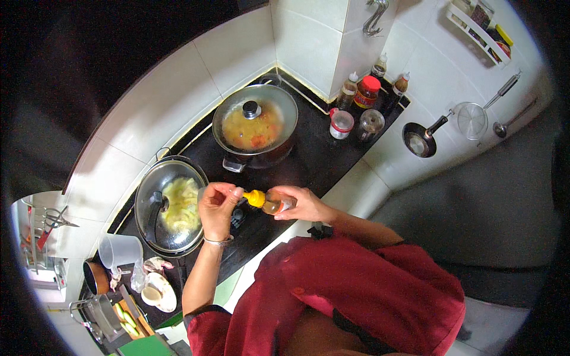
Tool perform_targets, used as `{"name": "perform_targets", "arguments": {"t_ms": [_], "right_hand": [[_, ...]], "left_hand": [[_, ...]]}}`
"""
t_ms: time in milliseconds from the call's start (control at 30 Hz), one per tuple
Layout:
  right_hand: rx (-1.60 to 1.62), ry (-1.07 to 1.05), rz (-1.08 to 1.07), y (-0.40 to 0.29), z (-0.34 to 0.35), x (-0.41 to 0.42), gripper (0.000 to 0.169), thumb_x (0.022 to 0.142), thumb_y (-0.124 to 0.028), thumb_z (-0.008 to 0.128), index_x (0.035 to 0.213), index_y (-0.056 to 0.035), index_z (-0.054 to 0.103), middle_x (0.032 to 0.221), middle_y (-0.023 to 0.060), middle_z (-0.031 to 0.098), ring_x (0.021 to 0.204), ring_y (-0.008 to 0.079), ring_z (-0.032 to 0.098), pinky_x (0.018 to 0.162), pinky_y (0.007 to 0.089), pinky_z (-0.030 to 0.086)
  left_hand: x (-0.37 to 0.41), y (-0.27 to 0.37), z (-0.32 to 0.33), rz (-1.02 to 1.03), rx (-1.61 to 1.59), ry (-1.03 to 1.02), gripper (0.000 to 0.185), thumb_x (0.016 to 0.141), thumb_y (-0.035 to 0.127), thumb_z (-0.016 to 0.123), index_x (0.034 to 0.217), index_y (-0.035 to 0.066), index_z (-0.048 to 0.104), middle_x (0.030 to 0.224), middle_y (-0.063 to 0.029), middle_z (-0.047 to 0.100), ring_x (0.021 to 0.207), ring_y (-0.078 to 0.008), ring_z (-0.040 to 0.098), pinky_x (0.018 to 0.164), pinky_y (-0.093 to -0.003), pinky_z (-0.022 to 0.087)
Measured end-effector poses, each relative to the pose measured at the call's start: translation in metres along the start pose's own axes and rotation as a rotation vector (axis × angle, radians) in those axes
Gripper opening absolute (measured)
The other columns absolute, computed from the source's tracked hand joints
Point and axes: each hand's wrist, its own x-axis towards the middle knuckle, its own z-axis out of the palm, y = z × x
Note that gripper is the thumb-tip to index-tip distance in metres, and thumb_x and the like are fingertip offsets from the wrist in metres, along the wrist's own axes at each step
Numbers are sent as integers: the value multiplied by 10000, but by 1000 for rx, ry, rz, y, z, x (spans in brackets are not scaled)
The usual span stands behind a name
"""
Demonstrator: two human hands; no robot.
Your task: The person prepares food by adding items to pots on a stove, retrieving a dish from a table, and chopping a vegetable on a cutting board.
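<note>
My right hand (305, 204) is wrapped around a small clear squeeze bottle (272, 204) with a pale label, tipped on its side over the stove's front edge. Its yellow nozzle cap (255, 198) points left, where the thumb and forefinger of my left hand (219, 204) pinch the nozzle's tip. The fingers cover the very end of it. Just left of that hand, a wok under a glass lid (149, 189) contains pale yellow-green food (180, 205). Farther back, a lidded pot (291, 100) has orange-brown stew (249, 129) visible through its fogged glass.
Condiment bottles and jars (368, 91) crowd the back right corner. A small pan (419, 140) and a strainer (472, 120) hang on the wall. At lower left are a plastic jug (119, 250), a plate (168, 293), a knife (129, 299) and cut vegetables (127, 318) on a board.
</note>
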Motion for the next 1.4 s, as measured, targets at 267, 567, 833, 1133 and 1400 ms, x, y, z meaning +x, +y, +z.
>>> {"name": "perform_targets", "arguments": {"t_ms": [267,567,833,1133,1400], "right_hand": [[-196,-110,-120,9,-22,-1,603,651,-126,749,1170,-5,467,1025,70,596,860,95,557,763,259,459],[-127,-109,-18,-6,-85,-6,596,656,-157,740,1175,-48,468,1022,27,576,838,70,516,703,234,447],[-144,845,-240,48,-327,-52,409,753,-51,630,1112,-60,436,941,21,553,807,122,541,708,263,458],[-108,1057,-33,199,-523,-79,575,709,-107,710,1187,-54,394,1056,98,520,956,211,519,801,314,454],[-423,917,163,232,-573,-70,536,744,-224,689,1163,-27,419,959,48,572,849,163,547,735,304,460]], "left_hand": [[-17,-3,8,43,324,-244,166,725,26,672,871,-1,598,822,-68,623,762,-131,580,698,-240,463],[0,11,52,434,467,-424,604,665,151,732,1197,54,463,1238,-154,433,1154,-271,420,911,-339,393],[-11,-34,23,144,606,-261,294,743,63,640,1026,31,569,1084,-131,507,939,-236,529,757,-292,462],[-118,-93,-6,-281,640,-180,247,777,96,606,1020,54,581,1003,-131,550,852,-251,584,667,-296,519],[-269,-140,4,-652,797,186,248,760,186,608,985,81,599,886,-158,579,829,-271,571,742,-352,464]]}}
